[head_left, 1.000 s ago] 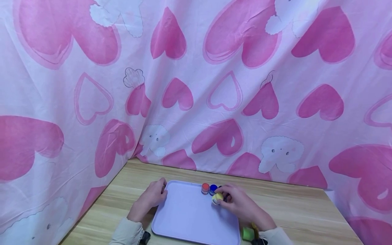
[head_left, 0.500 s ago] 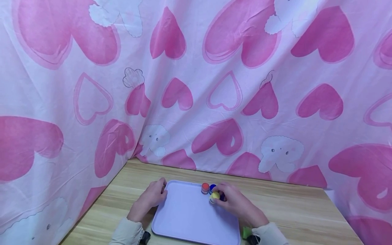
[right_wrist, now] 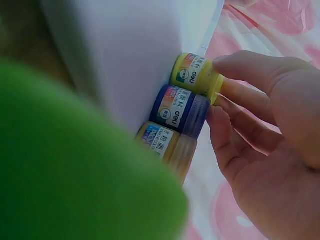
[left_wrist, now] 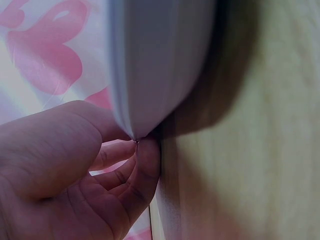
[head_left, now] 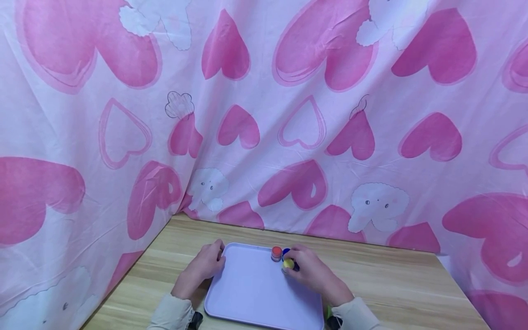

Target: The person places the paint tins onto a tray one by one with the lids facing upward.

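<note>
My right hand (head_left: 311,270) pinches a yellow-lidded paint jar (head_left: 288,264) by its lid, between thumb and fingers, at the far right of the lilac tray (head_left: 255,288). In the right wrist view the yellow jar (right_wrist: 192,70) stands in a row with a dark blue paint jar (right_wrist: 176,111) and an ochre one (right_wrist: 162,142). An orange-red paint jar (head_left: 276,254) and a blue-lidded jar (head_left: 286,252) are just behind it in the head view. My left hand (head_left: 207,261) grips the tray's far left corner; thumb and fingertip meet at its rim (left_wrist: 135,132) in the left wrist view.
A green thing (head_left: 328,312), mostly hidden by the right sleeve, lies beside the tray; a blurred green shape (right_wrist: 85,165) fills the right wrist view's near side. The wooden table (head_left: 396,284) meets a pink heart-patterned curtain (head_left: 264,183) at the back and left.
My right hand has moved slightly left with the yellow paint jar, bringing it close in front of the blue one. The sleeve now covers more of the green thing. My left hand stays put.
</note>
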The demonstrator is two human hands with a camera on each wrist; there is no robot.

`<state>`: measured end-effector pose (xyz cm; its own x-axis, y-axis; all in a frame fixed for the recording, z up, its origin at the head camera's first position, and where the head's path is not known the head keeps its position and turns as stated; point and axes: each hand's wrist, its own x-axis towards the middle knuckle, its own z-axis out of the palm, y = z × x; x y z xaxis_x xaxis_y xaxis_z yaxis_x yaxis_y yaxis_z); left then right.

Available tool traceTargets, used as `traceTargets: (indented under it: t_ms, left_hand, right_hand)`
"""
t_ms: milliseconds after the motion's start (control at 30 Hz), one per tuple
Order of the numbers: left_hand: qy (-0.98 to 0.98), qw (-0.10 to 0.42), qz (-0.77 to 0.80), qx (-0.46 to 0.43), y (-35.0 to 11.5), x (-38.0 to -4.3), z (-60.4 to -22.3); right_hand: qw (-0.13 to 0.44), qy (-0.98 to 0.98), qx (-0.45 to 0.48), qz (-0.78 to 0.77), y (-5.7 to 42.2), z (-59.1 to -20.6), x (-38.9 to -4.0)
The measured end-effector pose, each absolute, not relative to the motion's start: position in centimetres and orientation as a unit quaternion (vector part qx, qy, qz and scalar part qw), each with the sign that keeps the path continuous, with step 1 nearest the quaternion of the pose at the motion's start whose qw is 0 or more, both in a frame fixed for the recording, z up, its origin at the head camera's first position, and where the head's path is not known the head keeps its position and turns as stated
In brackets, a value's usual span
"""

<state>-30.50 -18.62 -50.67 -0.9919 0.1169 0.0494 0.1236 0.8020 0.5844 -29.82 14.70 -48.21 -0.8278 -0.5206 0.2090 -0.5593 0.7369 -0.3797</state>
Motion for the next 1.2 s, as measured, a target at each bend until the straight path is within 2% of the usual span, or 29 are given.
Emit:
traceTargets:
  t_ms: [567,1200]
  left_hand:
    - [-0.948,0.001,-0.311,-0.064,-18.61,-30.5,-50.64]
    - [-0.95,0.015,-0.305,-0.07,-18.59,-30.33,-50.5]
  right_hand:
    - [0.077,-0.929,0.281,0.23,14.56,-48.39,-29.52]
    - [0.041,-0.923,0.272,0.27,15.25,-48.1,-29.45]
